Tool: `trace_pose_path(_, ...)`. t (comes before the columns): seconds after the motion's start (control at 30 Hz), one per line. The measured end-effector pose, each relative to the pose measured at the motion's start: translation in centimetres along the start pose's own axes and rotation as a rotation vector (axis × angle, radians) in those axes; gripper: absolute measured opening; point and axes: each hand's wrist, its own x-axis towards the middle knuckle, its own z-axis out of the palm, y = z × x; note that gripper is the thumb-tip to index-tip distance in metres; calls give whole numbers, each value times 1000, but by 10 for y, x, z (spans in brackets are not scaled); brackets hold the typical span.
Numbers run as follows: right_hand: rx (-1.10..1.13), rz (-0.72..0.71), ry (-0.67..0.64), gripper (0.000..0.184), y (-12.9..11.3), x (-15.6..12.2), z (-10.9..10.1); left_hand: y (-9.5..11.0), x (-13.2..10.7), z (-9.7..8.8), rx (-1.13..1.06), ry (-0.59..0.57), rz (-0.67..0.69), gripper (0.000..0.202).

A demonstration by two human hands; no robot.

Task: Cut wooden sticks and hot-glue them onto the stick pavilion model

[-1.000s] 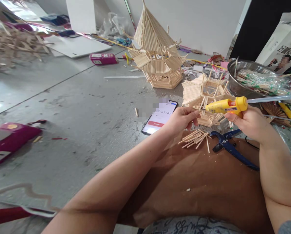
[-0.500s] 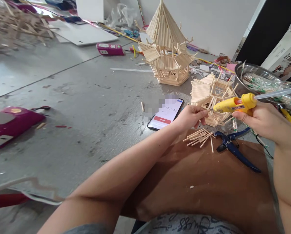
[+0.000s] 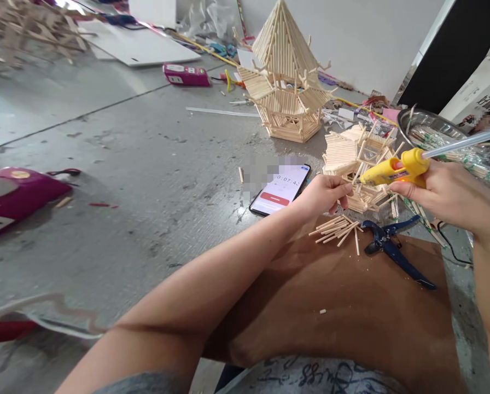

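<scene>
My right hand (image 3: 437,189) grips a yellow glue gun (image 3: 395,168) with a clear glue stick (image 3: 466,143) sticking out behind. Its nozzle points left, close to the fingertips of my left hand (image 3: 327,194). Thumb and forefinger of that hand are pinched together; whatever is between them is too small or hidden to name. Just behind both hands sits a partly built model (image 3: 341,153) of thin wooden sticks, some jutting out at angles. Below my left hand lies a loose pile of short wooden sticks (image 3: 335,229), with blue-handled cutters (image 3: 392,249) to its right.
A taller stick pagoda (image 3: 288,98) stands behind. A phone (image 3: 280,189) showing a timer lies left of my hand. Brown sheet (image 3: 351,323) covers the near floor. Purple power strips (image 3: 27,197) lie left. At right are a metal bowl (image 3: 429,119) and wrapped sticks (image 3: 454,145).
The glue gun has tilted slightly, its rear end rising, and my right hand has shifted up a little. My left hand keeps its pinch almost in place. The view has moved slightly.
</scene>
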Motion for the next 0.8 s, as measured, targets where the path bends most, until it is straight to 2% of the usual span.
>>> trace_pose_path(0.5,-71,-30,4,43,-2,2,0,1,-2,1,-4,3,15,21)
trace_pose_path(0.7,-77,18,-35,48,-5,3,-2,-1,-1,0,-22,0,15,22)
trace_pose_path(0.8,-58,18,-45,44,-3,2,-3,-1,-1,0,-17,-4,25,22)
